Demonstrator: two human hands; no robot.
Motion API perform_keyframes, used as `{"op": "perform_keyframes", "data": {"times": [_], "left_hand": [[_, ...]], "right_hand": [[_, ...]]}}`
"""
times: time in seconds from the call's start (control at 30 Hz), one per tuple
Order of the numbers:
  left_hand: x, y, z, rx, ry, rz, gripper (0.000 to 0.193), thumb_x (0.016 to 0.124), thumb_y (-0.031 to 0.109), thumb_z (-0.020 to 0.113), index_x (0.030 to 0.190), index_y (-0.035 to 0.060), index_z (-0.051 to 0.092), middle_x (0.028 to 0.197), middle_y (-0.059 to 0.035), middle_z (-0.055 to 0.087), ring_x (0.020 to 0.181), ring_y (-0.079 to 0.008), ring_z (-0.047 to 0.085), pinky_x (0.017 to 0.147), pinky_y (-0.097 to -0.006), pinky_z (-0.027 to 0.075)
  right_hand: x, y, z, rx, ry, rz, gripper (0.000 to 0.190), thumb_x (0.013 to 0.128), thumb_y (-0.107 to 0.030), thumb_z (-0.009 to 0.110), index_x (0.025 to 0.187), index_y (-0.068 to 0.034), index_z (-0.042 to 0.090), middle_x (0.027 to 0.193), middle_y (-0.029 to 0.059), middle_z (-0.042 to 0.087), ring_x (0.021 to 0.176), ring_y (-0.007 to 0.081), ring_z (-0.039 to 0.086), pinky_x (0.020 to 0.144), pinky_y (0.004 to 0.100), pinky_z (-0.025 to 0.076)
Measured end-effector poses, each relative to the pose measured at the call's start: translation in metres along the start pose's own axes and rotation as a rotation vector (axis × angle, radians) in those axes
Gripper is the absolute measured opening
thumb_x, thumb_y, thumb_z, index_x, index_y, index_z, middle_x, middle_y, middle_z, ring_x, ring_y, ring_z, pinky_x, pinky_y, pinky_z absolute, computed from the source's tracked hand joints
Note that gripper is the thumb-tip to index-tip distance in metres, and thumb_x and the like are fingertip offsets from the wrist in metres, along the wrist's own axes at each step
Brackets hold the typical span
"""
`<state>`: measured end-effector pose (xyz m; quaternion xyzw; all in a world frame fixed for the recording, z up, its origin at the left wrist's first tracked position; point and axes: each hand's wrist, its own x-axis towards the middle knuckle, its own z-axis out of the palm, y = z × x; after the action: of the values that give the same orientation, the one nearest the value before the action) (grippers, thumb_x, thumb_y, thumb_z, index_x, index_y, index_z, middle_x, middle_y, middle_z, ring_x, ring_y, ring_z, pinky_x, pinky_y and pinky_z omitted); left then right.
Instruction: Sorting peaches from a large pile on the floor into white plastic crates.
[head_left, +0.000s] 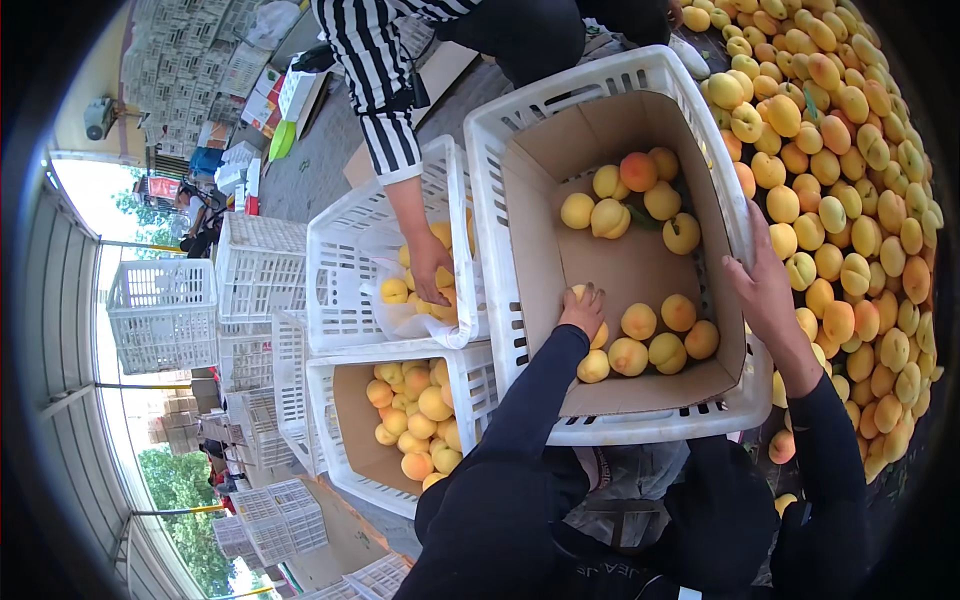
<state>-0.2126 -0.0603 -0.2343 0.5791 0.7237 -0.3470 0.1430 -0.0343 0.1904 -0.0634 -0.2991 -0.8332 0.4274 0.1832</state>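
Observation:
A white plastic crate lined with brown cardboard stands tilted in front of me. Inside it, yellow peaches lie in two loose groups, one at the far end and one at the near end. My left hand reaches over the left side, its fingers around a peach near the left wall; the hand partly covers the fruit. On the right side, my right hand grips the crate's rim, thumb on the inner side. Bare cardboard shows between the groups, and a green leaf lies among the far ones.
A large heap of peaches covers the right side. To the left, another person's hand reaches into a plastic-lined crate of peaches. Nearer me stands a cardboard-lined crate of peaches. Stacked crates stand farther left.

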Motion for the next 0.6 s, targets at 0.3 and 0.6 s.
{"op": "perform_keyframes", "data": {"times": [0.3, 0.6], "left_hand": [[-0.091, -0.035, -0.108, -0.594, 0.214, 0.073, 0.061, 0.066, 0.025, 0.076, 0.117, 0.0075, 0.047, 0.115, -0.0165, 0.059, 0.097, -0.0342, 0.060, 0.082, -0.0449, 0.048], [-0.357, -0.055, -0.122, -1.379, 1.028, -0.498, 0.061, 0.074, 0.024, 0.077, 0.118, 0.0026, 0.040, 0.109, -0.0198, 0.060, 0.095, -0.0338, 0.065, 0.082, -0.0399, 0.052]], "right_hand": [[0.008, 0.023, 0.005, -0.024, -0.019, -0.022, 0.071, 0.085, -0.011, 0.055, 0.148, -0.009, 0.022, 0.130, 0.0245, 0.051, 0.116, 0.0380, 0.055, 0.098, 0.0402, 0.043], [0.008, 0.018, 0.013, -0.325, 0.062, -0.075, 0.062, 0.087, -0.015, 0.051, 0.145, -0.006, 0.031, 0.133, 0.0196, 0.052, 0.111, 0.0361, 0.057, 0.092, 0.0411, 0.046]]}}
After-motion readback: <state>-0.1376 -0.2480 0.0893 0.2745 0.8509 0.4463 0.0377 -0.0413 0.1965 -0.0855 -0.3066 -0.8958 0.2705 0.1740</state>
